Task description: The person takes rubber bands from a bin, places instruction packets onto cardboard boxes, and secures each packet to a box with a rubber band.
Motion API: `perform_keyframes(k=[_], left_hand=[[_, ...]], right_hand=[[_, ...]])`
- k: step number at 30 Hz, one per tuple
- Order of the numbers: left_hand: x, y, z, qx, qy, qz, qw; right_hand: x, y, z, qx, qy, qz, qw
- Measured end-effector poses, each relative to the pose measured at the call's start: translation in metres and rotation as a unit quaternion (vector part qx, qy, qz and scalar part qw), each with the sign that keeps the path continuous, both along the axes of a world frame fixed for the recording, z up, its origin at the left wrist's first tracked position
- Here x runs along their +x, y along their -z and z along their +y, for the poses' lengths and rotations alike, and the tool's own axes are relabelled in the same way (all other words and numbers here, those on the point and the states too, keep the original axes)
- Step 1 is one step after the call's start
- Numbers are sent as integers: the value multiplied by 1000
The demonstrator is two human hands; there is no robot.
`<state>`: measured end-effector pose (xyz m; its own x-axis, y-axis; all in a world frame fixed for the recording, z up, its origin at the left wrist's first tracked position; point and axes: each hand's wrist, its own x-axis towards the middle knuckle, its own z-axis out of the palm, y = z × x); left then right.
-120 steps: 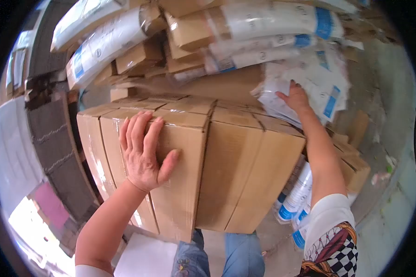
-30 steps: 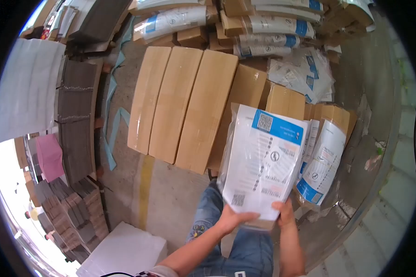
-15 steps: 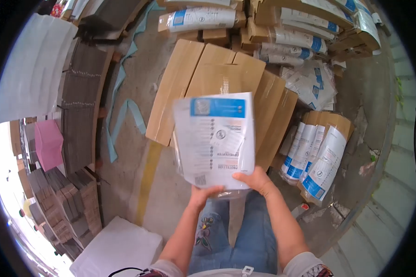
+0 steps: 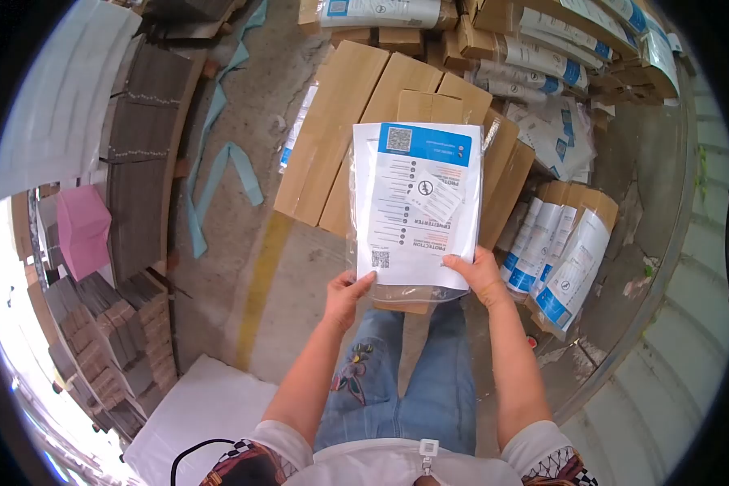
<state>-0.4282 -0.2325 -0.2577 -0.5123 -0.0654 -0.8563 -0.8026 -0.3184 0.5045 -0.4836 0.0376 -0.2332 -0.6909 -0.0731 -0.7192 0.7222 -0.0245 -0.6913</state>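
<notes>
A clear plastic bag with a white and blue printed sheet [image 4: 397,211] in it is held out in front of my body. My left hand [image 4: 348,298] grips its lower left corner, thumb on top. At the lower right edge, my right hand [image 4: 479,274] holds it the same way. Both hands' other fingers are hidden underneath. Brown cardboard shows under the bag's near edge; I cannot tell whether it belongs to the bag. Beyond and below the bag lie long brown cardboard boxes [image 4: 332,130].
Bagged boxes with printed sheets [image 4: 571,271] lie on the right; more are piled at the back right [image 4: 543,61]. Stacks of dark flat cardboard [image 4: 142,170] line the left, with a pink piece [image 4: 83,231]. A pale blue strip [image 4: 239,174] crosses the floor. A white block [image 4: 202,421] sits near left.
The bag has moved rightward and slightly up in view, and its print is sharper. My left hand has shifted to the bag's left corner, so the hands are farther apart.
</notes>
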Motion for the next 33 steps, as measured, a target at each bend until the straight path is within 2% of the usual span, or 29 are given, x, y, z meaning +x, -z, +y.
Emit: perform_keyframes(k=[5, 6, 8, 9, 10, 11, 13, 14, 15, 17, 18, 21, 23, 24, 27, 28, 31, 32, 33], left_hand=[[-3, -6, -3, -6, 0, -13, 1000], [-2, -8, -2, -84, -25, 38, 995], [-3, -21, 4, -236, -76, 138, 959], [-3, -32, 6, -308, -3, 218, 926], [-4, -57, 10, -375, 69, 293, 877], [0, -80, 15, -434, 140, 360, 814], [16, -111, 53, -187, 293, 385, 855], [23, -127, 80, -104, 268, 302, 909], [28, -138, 101, -20, 240, 216, 946], [37, -133, 116, 63, 175, 158, 970], [43, -130, 120, 106, 139, 126, 977], [64, -127, 123, 120, 163, 154, 967], [72, -136, 128, -29, 262, 304, 916], [75, -139, 129, -105, 306, 372, 870], [87, -140, 129, -178, 347, 422, 819], [89, -136, 127, -197, 357, 474, 780], [93, -136, 119, -213, 430, 459, 748], [94, -132, 115, -253, 426, 451, 743], [95, -124, 111, -293, 421, 442, 736]], right_hand=[[7, 14, 6, 89, -55, -4, 995], [10, 16, 9, 112, -73, 5, 991], [15, -7, 5, 273, -27, 67, 959], [19, -17, 4, 351, -2, 100, 931], [26, -21, 4, 376, 23, 133, 917], [32, -23, -1, 329, 64, 152, 930], [46, -26, -25, 229, 147, 184, 944], [49, -29, -39, 198, 146, 159, 956], [49, -32, -49, 74, 219, 68, 971], [48, -46, -46, -82, 327, -117, 934], [56, -47, -43, -75, 328, -106, 936], [82, -52, -36, -76, 337, -108, 932], [92, -55, -34, -115, 358, -152, 914], [97, -49, -32, -88, 375, -148, 911], [109, -58, -35, -44, 326, -136, 935], [117, -54, -36, -46, 319, -151, 935], [137, -43, -43, -30, 278, -165, 946], [142, -41, -47, -29, 282, -163, 945], [154, -38, -55, -8, 235, -89, 968]])
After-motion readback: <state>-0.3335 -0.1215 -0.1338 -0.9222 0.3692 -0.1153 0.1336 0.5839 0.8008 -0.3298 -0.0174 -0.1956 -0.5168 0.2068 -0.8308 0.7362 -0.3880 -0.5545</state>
